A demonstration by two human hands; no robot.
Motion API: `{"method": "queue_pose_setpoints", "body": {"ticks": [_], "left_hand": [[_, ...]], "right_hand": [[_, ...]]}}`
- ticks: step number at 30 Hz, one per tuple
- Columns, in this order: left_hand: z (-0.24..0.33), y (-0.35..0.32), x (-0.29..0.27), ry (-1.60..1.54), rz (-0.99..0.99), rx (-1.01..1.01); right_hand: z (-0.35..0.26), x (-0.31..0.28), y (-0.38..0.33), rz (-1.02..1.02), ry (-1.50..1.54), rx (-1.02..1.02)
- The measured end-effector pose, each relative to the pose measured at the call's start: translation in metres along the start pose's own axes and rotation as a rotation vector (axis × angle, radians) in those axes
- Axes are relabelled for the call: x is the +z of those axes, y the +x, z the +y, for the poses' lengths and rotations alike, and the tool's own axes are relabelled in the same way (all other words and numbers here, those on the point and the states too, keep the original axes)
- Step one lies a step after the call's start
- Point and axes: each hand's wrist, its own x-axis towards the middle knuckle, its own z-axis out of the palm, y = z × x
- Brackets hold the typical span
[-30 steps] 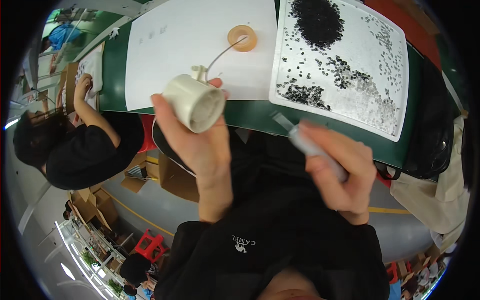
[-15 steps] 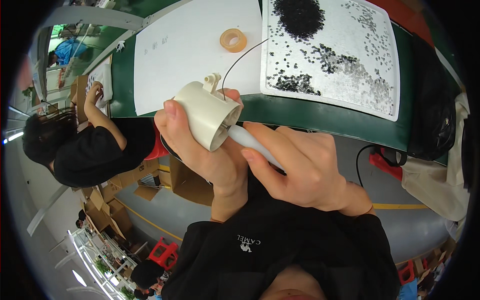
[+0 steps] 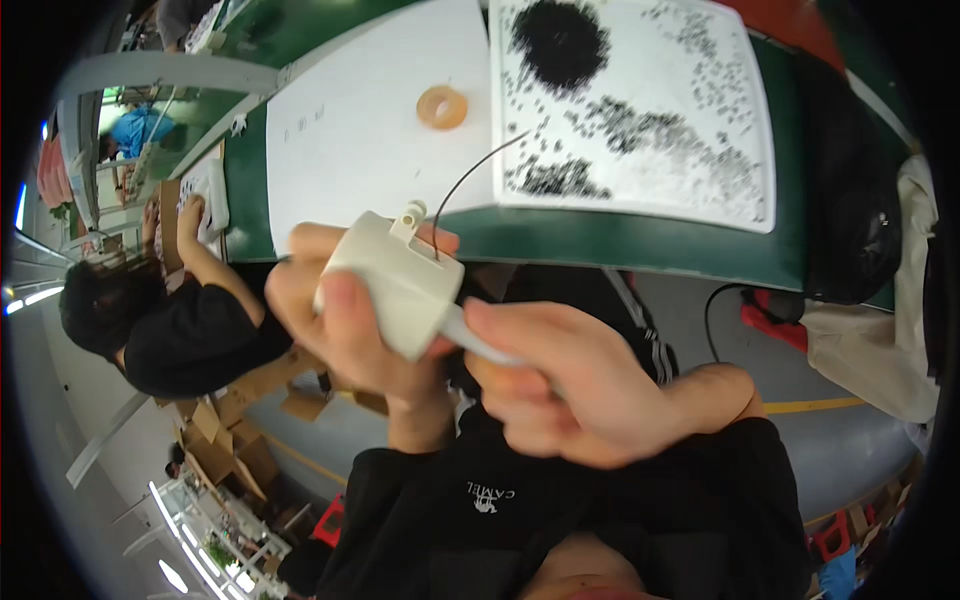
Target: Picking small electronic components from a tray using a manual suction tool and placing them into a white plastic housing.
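Observation:
My left hand (image 3: 345, 310) is closed around a cream plastic housing (image 3: 392, 285), its thumb lying across the near side. A small ringed lug stands on the housing's top, and a thin dark wire (image 3: 462, 180) curves up out of a slot there. In my right hand (image 3: 580, 380) is a tool with a pale grey handle (image 3: 478, 338), gripped between thumb and fingers. The handle's front end meets the right-hand opening of the housing; its tip is hidden inside or behind the rim. Both hands are somewhat blurred.
Beyond my hands, a white sheet (image 3: 350, 130) covers part of the green table (image 3: 560, 240), with a roll of amber tape (image 3: 441, 107) on it. A white tray (image 3: 640, 190) at right holds many small black and clear rings. A co-worker (image 3: 190, 335) sits at left; black bag (image 3: 855, 210) far right.
The housing has turned so its open end faces away from view, and it sits slightly lower and further left. My right hand has rolled over and moved down with the tool.

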Motion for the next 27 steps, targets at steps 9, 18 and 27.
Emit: {"method": "queue_pose_setpoints", "body": {"ticks": [9, 18, 27], "left_hand": [[-0.022, -0.043, -0.015, -0.238, 0.128, -0.41], [-0.031, -0.032, 0.046, 0.068, 0.013, -0.069], [-0.032, -0.061, 0.017, -0.057, -0.247, -0.243]], "right_hand": [[0.003, -0.067, 0.011, 0.073, -0.663, -0.694], [-0.125, -0.072, -0.049, 0.336, -0.319, -1.343], [-0.208, -0.075, -0.105, 0.443, -0.305, -1.98]]}}
